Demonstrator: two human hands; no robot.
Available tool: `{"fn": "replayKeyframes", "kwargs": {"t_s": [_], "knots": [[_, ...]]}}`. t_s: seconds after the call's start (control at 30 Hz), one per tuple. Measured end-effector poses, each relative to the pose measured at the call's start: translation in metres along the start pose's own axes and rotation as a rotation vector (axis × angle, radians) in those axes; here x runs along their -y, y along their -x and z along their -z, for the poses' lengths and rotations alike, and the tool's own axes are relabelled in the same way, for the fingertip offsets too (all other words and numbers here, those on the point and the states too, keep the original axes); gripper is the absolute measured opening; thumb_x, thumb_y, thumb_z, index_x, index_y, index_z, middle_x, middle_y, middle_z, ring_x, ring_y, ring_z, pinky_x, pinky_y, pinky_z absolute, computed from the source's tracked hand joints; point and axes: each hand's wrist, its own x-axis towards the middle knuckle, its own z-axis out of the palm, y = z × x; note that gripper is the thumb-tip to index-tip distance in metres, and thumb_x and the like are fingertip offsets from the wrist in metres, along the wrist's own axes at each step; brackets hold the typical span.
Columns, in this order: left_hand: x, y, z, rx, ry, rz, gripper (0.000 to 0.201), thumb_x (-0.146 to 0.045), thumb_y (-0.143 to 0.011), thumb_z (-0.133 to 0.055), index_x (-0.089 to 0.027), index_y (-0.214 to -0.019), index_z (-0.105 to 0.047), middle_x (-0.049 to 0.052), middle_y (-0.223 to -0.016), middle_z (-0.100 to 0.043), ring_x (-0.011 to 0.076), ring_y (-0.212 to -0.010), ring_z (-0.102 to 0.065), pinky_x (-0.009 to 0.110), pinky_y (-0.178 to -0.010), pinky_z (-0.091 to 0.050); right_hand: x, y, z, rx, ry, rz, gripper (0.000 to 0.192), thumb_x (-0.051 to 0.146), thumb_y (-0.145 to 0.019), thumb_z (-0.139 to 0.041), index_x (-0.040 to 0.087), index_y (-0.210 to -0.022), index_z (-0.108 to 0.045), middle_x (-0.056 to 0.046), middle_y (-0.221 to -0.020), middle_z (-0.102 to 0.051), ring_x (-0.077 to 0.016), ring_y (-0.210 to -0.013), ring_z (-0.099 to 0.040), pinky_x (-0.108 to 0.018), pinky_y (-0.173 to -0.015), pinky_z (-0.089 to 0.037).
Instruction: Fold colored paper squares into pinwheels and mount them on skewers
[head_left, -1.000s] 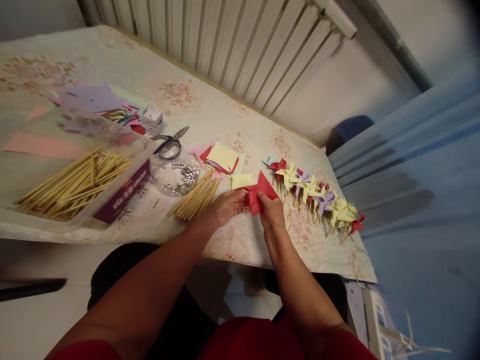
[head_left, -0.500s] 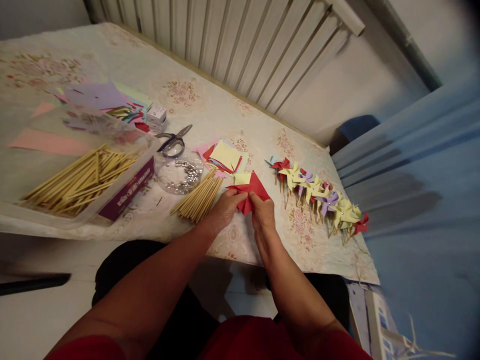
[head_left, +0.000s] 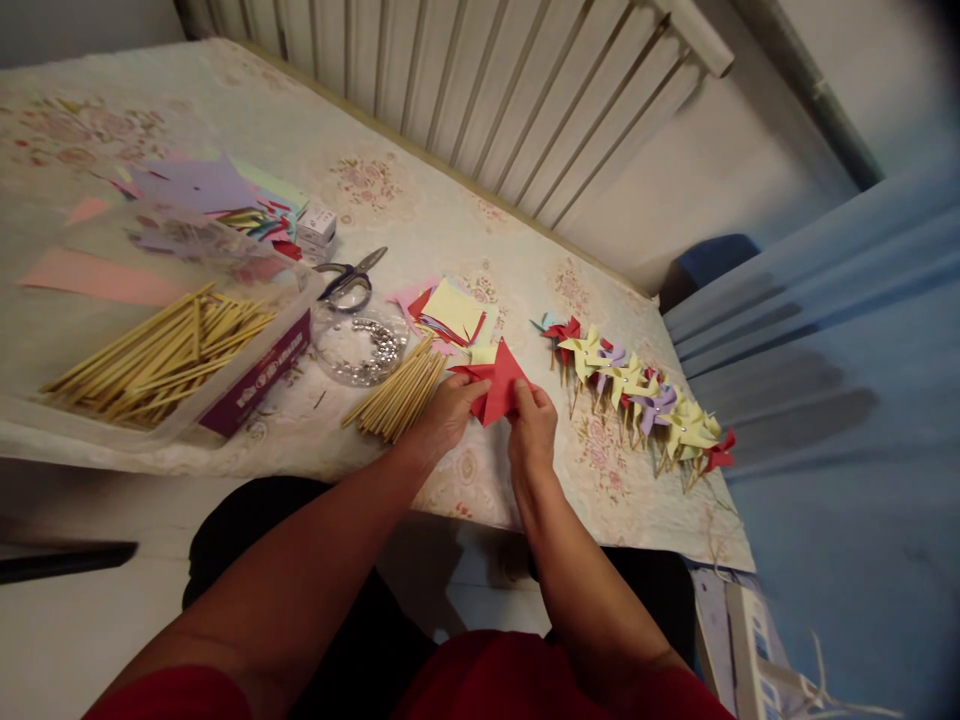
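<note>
The left grip (head_left: 448,410) and the right grip (head_left: 532,425) were both pinched closed on the red paper (head_left: 498,385) between them, while leftward of them the plastic box (head_left: 302,297) carried a purple label (head_left: 262,380) with unreadable pale characters.

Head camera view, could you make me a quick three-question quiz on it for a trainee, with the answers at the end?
1. What colour is the paper held between the left hand and the right hand?

2. True or false: the row of pinwheels lies to the right of both hands.

3. What is in the round clear container?
a) wooden sticks
b) small silvery pieces
c) paper squares

Key: 1. Red. 2. True. 3. b.
</note>
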Motion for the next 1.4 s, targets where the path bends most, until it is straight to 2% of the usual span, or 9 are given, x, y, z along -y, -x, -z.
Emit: {"fn": "replayKeyframes", "kwargs": {"t_s": [0.1, 0.17, 0.3, 0.4, 0.5, 0.7, 0.83, 1.17, 1.4], "knots": [[-0.004, 0.001, -0.002, 0.016, 0.019, 0.009, 0.020, -0.026, -0.065, -0.073, -0.013, -0.078, -0.066, 0.004, -0.070, -0.068, 0.0183, -0.073, -0.065, 0.028, -0.067, -0.046, -0.006, 0.007, 0.017, -0.176, 0.210, 0.192, 0.024, 0.039, -0.080, -0.060, 0.017, -0.089, -0.062, 0.001, -0.073, -0.060, -0.0126, -0.063, -0.054, -0.026, -0.062, -0.046], [-0.006, 0.002, -0.003, 0.003, 0.030, 0.010, 0.020, -0.024, -0.064, -0.073, -0.012, -0.078, -0.066, 0.004, -0.069, -0.067, 0.0179, -0.072, -0.065, 0.027, -0.066, -0.046, -0.010, 0.014, 0.026, -0.195, 0.338, 0.356, 0.021, 0.034, -0.082, -0.058, 0.018, -0.095, -0.062, -0.001, -0.078, -0.062, -0.0136, -0.067, -0.056, -0.028, -0.066, -0.047], [-0.007, 0.002, -0.004, 0.017, 0.060, -0.010, 0.019, -0.021, -0.065, -0.072, -0.012, -0.080, -0.065, 0.003, -0.069, -0.066, 0.0152, -0.069, -0.064, 0.025, -0.063, -0.045, -0.015, 0.027, 0.033, 0.032, 0.500, 0.611, 0.023, 0.025, -0.087, -0.052, 0.020, -0.105, -0.065, -0.004, -0.086, -0.065, -0.0162, -0.075, -0.060, -0.031, -0.073, -0.049], [-0.006, 0.001, -0.002, 0.027, 0.056, -0.022, 0.014, -0.018, -0.066, -0.070, -0.012, -0.077, -0.064, 0.001, -0.066, -0.064, 0.0121, -0.063, -0.060, 0.023, -0.060, -0.043, -0.016, 0.029, 0.031, 0.146, 0.527, 0.668, 0.023, 0.023, -0.087, -0.052, 0.022, -0.104, -0.067, -0.006, -0.090, -0.067, -0.0181, -0.081, -0.062, -0.033, -0.075, -0.051], [-0.004, -0.001, -0.001, 0.018, 0.046, -0.020, 0.010, -0.017, -0.067, -0.068, -0.013, -0.074, -0.062, 0.000, -0.063, -0.062, 0.0092, -0.056, -0.055, 0.023, -0.058, -0.042, -0.014, 0.025, 0.025, 0.178, 0.482, 0.599, 0.017, 0.026, -0.086, -0.057, 0.022, -0.096, -0.069, -0.005, -0.090, -0.069, -0.0180, -0.079, -0.063, -0.033, -0.074, -0.051], [-0.003, -0.002, 0.001, 0.033, 0.042, -0.017, 0.014, -0.020, -0.065, -0.071, -0.013, -0.071, -0.061, 0.000, -0.062, -0.062, 0.0099, -0.057, -0.055, 0.023, -0.058, -0.042, -0.006, 0.021, 0.012, 0.163, 0.173, 0.153, 0.015, 0.035, -0.080, -0.062, 0.020, -0.082, -0.065, 0.004, -0.060, -0.061, -0.0125, -0.046, -0.054, -0.026, -0.049, -0.044], [-0.001, -0.001, 0.003, 0.012, -0.005, -0.036, 0.016, -0.022, -0.065, -0.071, -0.013, -0.073, -0.062, 0.000, -0.065, -0.063, 0.0100, -0.058, -0.056, 0.023, -0.058, -0.042, -0.001, 0.021, 0.007, 0.164, 0.067, 0.015, 0.019, 0.038, -0.077, -0.064, 0.020, -0.075, -0.061, 0.006, -0.054, -0.057, -0.0111, -0.042, -0.052, -0.023, -0.043, -0.039], [0.000, -0.001, 0.002, 0.087, -0.084, -0.012, 0.016, -0.028, -0.068, -0.068, -0.014, -0.069, -0.062, 0.000, -0.057, -0.059, 0.0116, -0.053, -0.051, 0.026, -0.054, -0.039, 0.006, 0.013, 0.003, 0.166, 0.031, -0.095, 0.022, 0.039, -0.073, -0.066, 0.020, -0.068, -0.057, 0.006, -0.048, -0.057, -0.0096, -0.039, -0.048, -0.021, -0.040, -0.033], [0.003, -0.004, 0.005, 0.013, -0.146, -0.044, 0.014, -0.026, -0.065, -0.068, -0.014, -0.068, -0.060, -0.001, -0.059, -0.058, 0.0098, -0.052, -0.050, 0.025, -0.053, -0.037, 0.008, 0.012, -0.001, 0.137, 0.041, -0.098, 0.022, 0.039, -0.072, -0.066, 0.019, -0.067, -0.057, 0.006, -0.047, -0.057, -0.0091, -0.038, -0.047, -0.021, -0.039, -0.032]]}}
